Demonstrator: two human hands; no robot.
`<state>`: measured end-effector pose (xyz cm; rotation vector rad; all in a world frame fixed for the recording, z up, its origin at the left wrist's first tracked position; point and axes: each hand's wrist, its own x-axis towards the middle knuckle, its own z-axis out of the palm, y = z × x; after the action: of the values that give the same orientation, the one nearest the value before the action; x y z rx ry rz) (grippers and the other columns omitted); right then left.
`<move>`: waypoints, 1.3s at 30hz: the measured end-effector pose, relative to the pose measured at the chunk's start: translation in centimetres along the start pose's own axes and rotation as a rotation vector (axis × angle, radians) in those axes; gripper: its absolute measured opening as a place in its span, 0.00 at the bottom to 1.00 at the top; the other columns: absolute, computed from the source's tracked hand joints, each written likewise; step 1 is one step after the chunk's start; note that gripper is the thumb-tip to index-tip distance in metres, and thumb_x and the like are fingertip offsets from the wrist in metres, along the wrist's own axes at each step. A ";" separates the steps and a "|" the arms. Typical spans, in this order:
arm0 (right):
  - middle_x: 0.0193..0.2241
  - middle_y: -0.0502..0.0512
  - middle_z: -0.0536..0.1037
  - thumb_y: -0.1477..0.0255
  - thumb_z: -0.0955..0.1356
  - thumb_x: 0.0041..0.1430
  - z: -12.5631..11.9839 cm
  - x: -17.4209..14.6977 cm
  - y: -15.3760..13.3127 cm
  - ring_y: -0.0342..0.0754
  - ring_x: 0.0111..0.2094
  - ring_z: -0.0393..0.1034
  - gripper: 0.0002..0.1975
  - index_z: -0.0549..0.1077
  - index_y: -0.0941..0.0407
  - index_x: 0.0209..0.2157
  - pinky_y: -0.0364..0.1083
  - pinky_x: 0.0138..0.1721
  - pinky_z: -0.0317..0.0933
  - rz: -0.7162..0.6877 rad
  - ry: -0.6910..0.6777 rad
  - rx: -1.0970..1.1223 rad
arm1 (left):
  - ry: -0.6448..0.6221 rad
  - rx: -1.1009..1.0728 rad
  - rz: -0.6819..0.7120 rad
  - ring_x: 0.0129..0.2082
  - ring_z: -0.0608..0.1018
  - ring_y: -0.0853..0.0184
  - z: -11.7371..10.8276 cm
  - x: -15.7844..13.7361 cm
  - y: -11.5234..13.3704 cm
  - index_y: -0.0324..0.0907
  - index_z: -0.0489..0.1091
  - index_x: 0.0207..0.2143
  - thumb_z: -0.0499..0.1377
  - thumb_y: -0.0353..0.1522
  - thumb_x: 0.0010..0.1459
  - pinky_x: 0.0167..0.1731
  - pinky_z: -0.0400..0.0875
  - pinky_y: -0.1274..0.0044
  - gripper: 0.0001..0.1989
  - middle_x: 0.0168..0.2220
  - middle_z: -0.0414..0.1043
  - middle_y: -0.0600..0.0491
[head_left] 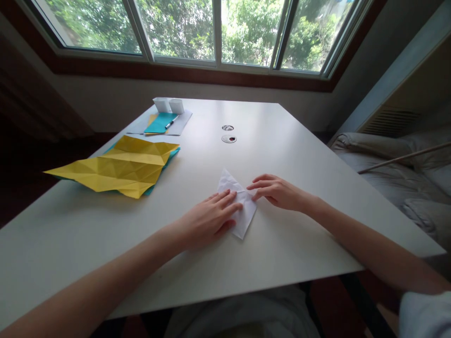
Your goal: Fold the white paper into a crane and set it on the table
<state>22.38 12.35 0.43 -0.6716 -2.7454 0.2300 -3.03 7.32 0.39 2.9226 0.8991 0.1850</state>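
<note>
A small folded sheet of white paper [244, 217] lies on the white table in front of me, its outline a pointed kite-like shape with creases. My left hand [214, 213] rests flat across its left side, fingers stretched and pressing it down. At the right corner of the paper, my right hand [278, 192] has its fingertips touching the edge. Those fingers are slightly bent and apart, and the thumb is partly hidden beneath them.
To the left lies a large creased yellow sheet [120, 164] over a teal one [150, 189]. Farther back are a teal paper [160, 123], a pen [171, 122] and two white paper boxes [176, 106]. Two round fittings, one a grommet [229, 139], are set in the table [299, 249].
</note>
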 end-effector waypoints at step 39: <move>0.64 0.57 0.37 0.56 0.51 0.63 0.2 4.0 3.4 0.54 0.64 0.34 0.30 0.40 0.53 0.63 0.64 0.59 0.30 0.267 -0.186 -0.032 | -0.022 -0.126 0.029 0.62 0.51 0.55 0.5 0.0 0.2 0.43 0.54 0.58 0.47 0.34 0.62 0.57 0.54 0.62 0.22 0.62 0.47 0.43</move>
<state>20.33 17.19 0.50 -1.0772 -2.8320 0.3222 -2.83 7.13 -0.06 2.8166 0.8111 0.2038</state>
